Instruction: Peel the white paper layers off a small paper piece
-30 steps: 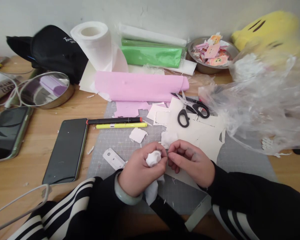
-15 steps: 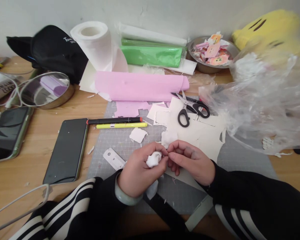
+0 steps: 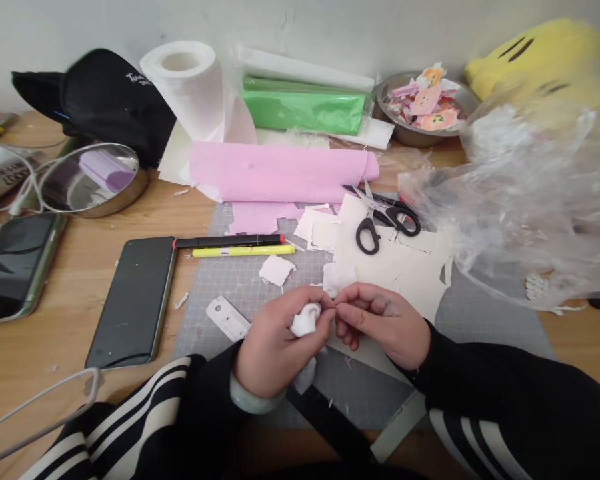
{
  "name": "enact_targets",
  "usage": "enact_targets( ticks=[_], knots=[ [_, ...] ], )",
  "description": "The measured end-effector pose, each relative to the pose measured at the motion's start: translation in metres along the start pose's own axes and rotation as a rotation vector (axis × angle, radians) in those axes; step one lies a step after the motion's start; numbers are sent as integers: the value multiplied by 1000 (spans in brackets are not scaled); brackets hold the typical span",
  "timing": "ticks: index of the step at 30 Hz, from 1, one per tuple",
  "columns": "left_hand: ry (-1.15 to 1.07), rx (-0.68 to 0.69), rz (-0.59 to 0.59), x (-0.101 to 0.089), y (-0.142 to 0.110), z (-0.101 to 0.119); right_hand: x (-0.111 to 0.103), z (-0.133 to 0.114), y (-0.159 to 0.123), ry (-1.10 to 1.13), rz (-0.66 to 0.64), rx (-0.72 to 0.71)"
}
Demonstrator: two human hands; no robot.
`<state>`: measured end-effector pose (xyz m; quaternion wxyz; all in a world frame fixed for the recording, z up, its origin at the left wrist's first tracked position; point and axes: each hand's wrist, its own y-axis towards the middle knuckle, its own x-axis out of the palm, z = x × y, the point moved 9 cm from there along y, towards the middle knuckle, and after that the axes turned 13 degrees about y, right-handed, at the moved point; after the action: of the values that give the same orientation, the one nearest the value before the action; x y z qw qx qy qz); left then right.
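Note:
My left hand (image 3: 281, 337) curls around a soft white wad (image 3: 305, 320), which bulges out between thumb and index finger. Whether it is tissue or clay I cannot tell. Against those fingertips press the pinched thumb and finger of my right hand (image 3: 380, 323); anything between them is too small to make out. Just beyond the hands lies a white scrap (image 3: 337, 277), and a rough-edged white piece (image 3: 277, 269) is to its left. A metal ruler (image 3: 227, 318) pokes out from behind my left hand. Black-handled scissors (image 3: 375, 217) rest open on cream card (image 3: 400, 267).
The grey cutting mat (image 3: 205, 287) covers the wooden table's middle. Left of it are a phone (image 3: 133, 300), a black pen (image 3: 230, 241) and a yellow pen (image 3: 243, 251). Pink sheet material (image 3: 280, 172) lies behind. Crumpled clear plastic (image 3: 530, 193) crowds the right side.
The white wad has shifted slightly left within my left hand's grip. Both hands stay fingertip to fingertip in almost the same place.

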<state>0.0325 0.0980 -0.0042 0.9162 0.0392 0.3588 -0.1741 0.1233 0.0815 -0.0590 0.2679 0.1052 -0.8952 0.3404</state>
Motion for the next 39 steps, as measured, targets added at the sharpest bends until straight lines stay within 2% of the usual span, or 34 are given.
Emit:
enact_targets(
  ticks=[8, 39],
  knots=[
    [-65, -18, -2, 1, -1, -1, -1, -5, -1, -35, 2, -68],
    [-144, -4, 46, -3, -1, 2, 0, -5, -1, -45, -24, -52]
  ],
)
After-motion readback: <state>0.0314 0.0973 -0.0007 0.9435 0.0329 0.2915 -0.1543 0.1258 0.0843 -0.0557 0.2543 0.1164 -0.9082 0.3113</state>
